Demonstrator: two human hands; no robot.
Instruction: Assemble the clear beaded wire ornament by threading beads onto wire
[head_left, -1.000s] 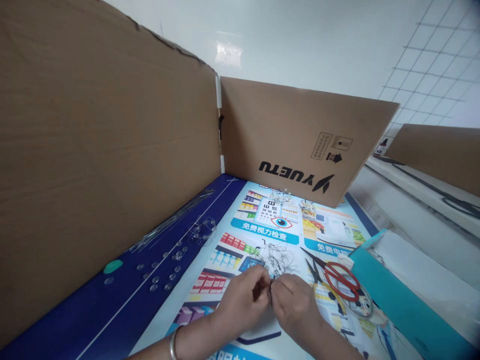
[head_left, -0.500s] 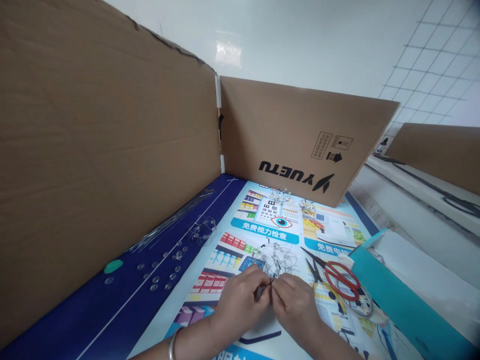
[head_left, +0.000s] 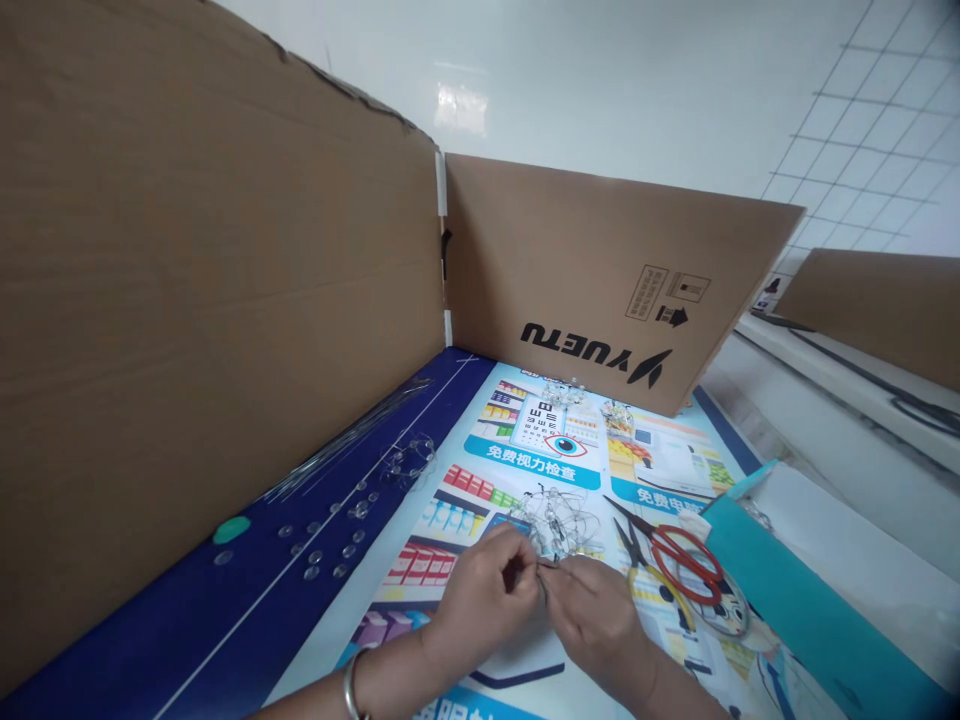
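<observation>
My left hand [head_left: 487,590], with a silver bangle [head_left: 351,684] at the wrist, pinches at the front middle of the table. My right hand [head_left: 596,610] meets it there, thumb and finger pressed together. Whatever lies between the fingertips is too small to make out; a thin dark piece shows faintly. Just beyond the fingers lies a tangle of thin wire [head_left: 556,518]. Right of my right hand are red-handled scissors [head_left: 686,560] and pliers with yellow handles [head_left: 660,585], both lying on the printed sheet.
Clear round beads [head_left: 315,557] and a green oval piece [head_left: 231,530] lie at left, near thin wires [head_left: 337,445] and a wire coil [head_left: 409,458]. Cardboard panels [head_left: 585,260] stand behind and at left. A teal box [head_left: 810,590] is at right. Small clear pieces [head_left: 566,395] lie at the back.
The fingers of my right hand have straightened a little and tilted across toward the left fingertips. Both hands stay together at the same spot. The view has shifted slightly.
</observation>
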